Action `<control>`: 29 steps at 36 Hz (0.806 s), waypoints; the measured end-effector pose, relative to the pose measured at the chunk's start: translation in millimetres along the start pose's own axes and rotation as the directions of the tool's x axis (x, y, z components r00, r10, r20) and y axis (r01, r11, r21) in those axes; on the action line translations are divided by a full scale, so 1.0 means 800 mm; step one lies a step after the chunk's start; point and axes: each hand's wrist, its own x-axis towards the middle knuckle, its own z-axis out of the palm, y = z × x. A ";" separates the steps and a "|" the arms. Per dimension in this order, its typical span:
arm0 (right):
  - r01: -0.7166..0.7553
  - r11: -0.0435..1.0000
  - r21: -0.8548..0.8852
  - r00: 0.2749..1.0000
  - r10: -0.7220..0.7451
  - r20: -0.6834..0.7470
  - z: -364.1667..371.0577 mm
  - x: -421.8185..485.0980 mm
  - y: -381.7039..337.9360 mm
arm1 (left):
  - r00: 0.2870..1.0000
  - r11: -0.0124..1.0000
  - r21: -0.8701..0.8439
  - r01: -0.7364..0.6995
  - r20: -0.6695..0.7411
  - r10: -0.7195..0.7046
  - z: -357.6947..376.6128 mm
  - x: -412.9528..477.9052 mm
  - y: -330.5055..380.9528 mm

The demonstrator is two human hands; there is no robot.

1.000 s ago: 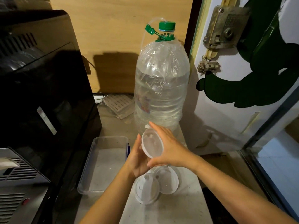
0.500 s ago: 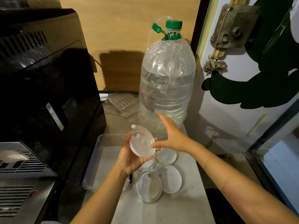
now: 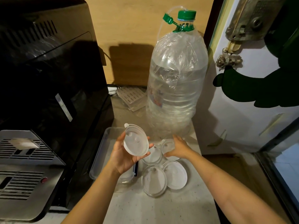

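Observation:
My left hand [image 3: 123,156] holds a round clear plastic lid [image 3: 135,141] tilted up above the counter, fingers and thumb curled round its rim. My right hand [image 3: 178,148] reaches down onto another clear lid [image 3: 168,143] lying at the foot of the big water bottle, fingers over its edge. Three more lids lie on the counter: one [image 3: 152,156] between my hands, one [image 3: 153,181] nearer me, and a whiter one [image 3: 176,174] beside it.
A large clear water bottle [image 3: 176,81] with a green cap stands at the back. A clear rectangular tray [image 3: 98,159] lies left of the lids. A black machine [image 3: 48,81] fills the left side. A white door [image 3: 242,110] closes the right.
My right hand let go of the lid in my left hand and dropped to a lid on the counter. My left hand kept its lid, drifting slightly left.

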 end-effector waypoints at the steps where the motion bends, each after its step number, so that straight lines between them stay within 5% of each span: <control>1: -0.011 1.000 0.003 1.000 0.011 -0.001 0.004 0.001 0.000 | 1.000 1.000 0.002 -0.003 -0.009 0.003 0.000 -0.001 0.001; 19: -0.101 0.994 -0.031 0.990 0.098 -0.104 0.008 0.010 0.004 | 0.997 0.999 0.030 -0.017 -0.069 0.019 -0.011 -0.012 -0.003; 29: 0.077 0.997 0.017 0.977 -0.072 -0.199 -0.069 -0.036 -0.050 | 0.999 0.999 0.031 0.017 -0.047 -0.015 0.000 0.007 -0.020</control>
